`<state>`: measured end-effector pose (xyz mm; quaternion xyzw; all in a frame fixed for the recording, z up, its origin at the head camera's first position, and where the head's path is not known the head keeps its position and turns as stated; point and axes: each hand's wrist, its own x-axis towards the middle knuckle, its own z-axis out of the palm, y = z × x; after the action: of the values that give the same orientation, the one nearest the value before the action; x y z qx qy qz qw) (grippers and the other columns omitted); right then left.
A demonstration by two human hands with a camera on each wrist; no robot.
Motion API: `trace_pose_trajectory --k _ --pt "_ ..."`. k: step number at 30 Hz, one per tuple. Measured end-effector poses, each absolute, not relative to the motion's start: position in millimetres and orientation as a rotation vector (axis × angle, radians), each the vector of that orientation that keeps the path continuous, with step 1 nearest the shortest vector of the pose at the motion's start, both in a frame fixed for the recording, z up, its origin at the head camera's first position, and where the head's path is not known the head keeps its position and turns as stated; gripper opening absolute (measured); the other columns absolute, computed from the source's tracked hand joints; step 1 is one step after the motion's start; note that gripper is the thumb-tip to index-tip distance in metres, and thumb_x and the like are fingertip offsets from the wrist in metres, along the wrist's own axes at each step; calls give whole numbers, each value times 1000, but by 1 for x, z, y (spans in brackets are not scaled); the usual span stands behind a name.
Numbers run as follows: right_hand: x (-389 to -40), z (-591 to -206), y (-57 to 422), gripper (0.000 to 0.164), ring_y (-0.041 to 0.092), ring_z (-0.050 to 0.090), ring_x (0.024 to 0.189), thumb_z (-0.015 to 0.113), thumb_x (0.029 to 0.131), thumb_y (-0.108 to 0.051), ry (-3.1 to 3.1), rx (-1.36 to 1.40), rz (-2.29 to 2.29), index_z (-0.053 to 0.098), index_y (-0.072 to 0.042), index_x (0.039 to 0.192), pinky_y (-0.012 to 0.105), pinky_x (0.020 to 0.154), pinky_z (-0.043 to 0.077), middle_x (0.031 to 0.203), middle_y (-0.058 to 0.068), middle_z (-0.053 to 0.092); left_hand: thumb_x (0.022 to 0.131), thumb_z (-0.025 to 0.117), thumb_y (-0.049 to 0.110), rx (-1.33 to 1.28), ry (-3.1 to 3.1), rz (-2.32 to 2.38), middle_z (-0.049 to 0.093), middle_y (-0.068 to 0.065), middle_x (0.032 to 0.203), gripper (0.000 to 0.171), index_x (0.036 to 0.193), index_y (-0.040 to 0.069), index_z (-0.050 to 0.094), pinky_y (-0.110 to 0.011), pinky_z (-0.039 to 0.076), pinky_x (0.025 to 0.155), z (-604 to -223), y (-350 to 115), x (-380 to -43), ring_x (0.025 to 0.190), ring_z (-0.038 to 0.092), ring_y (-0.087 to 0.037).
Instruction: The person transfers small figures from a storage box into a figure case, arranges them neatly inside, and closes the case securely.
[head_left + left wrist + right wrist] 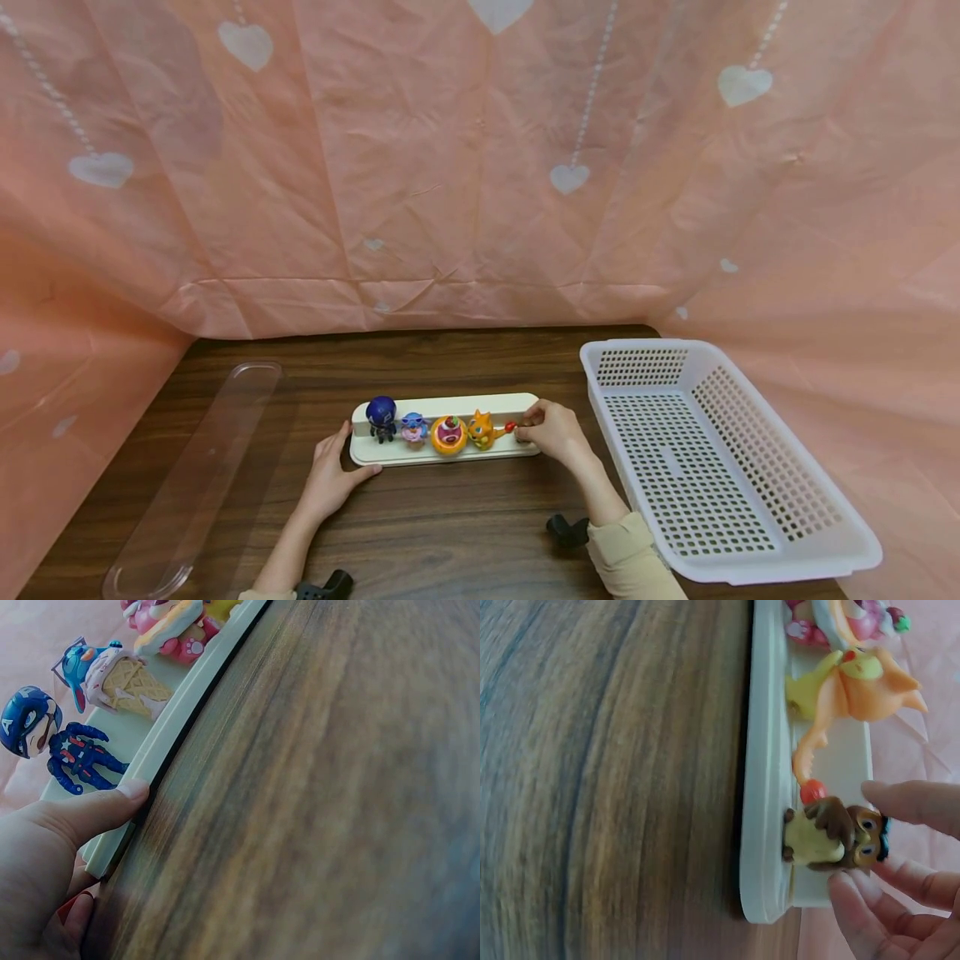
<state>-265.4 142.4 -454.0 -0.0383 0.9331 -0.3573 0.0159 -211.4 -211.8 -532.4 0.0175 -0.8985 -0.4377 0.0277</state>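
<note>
A white stepped display stand (442, 406) lies crosswise on the table, bearing a row of small figurines. From left to right come a dark blue helmeted figurine (77, 750), a blue figurine with an ice cream cone (120, 680), a round orange-rimmed pink figurine (449, 435) and an orange dragon-like figurine (862, 686) with a red tail tip. My left hand (327, 477) holds the stand's left end, thumb on the front rim. At the right end, my right hand (553, 431) pinches a brown owl figurine (829, 834) by its head; its feet are at the lower step.
On the right stands a white perforated plastic basket (806, 492). A long clear plastic cover (202, 467) lies on the left of the dark wooden table (442, 533). Pink cloth (420, 167) with white hearts hangs behind and at both sides.
</note>
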Motion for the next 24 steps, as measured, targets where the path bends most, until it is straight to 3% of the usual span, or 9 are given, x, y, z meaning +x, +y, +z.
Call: trace_pose_trajectory --k 5,13,19,24 --pt "-266 -456 149 35 19 55 76 83 75 -19 2886 -65 -1228 65 -1 100 31 66 44 83 5 61 78 84 27 45 -2775 -1346 31 -36 149 102 149 -13 22 -61 27 109 -533 -212 -212 135 24 -45" --pt "-265 -460 154 64 26 52 85 89 67 -16 2885 -34 -1344 55 8 115 35 74 42 94 16 54 79 83 26 41 -2762 -1350 30 -35 149 101 150 -12 22 -61 26 109 -534 -212 -213 136 23 -45" --pt "-261 -460 156 89 36 50 105 90 66 -20 2820 -31 -1273 43 13 133 47 89 44 114 25 47 79 83 25 54 -2771 -1370 30 -36 149 101 150 -12 21 -61 25 110 -535 -213 -214 137 22 -45" --pt "-261 -466 159 98 40 49 111 91 63 -19 2785 -66 -1191 37 17 137 52 98 42 124 31 43 79 83 25 36 -2760 -1360 31 -37 148 101 149 -13 21 -63 27 108 -536 -212 -215 135 23 -46"
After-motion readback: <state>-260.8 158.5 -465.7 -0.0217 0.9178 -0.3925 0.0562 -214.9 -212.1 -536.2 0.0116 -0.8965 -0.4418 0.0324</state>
